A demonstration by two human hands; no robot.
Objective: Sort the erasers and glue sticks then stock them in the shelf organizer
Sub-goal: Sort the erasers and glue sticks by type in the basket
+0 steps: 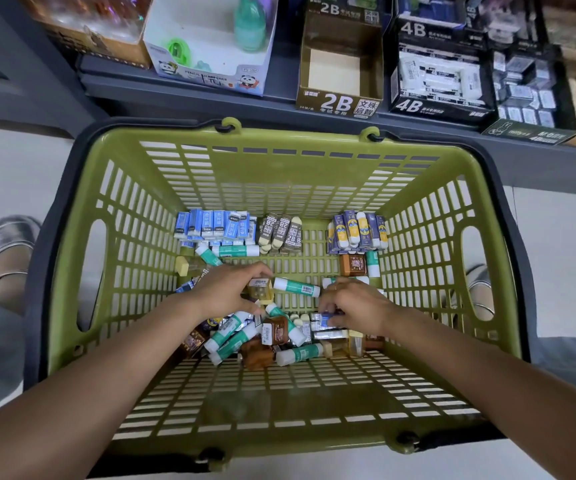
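Olive-green slotted plastic basket (72,258) holds both hands: left hand (224,292) grip clamped on a small clear yellowish box (261,289), right hand (352,306) grip pinching a blue-wrapped eraser (326,319).

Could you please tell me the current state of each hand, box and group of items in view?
left hand: pinching a small yellow item
right hand: gripping a blue eraser
2B box: open, empty
4B box: stocked
blue erasers: lined up at the back
green basket: unsorted pile near the hands
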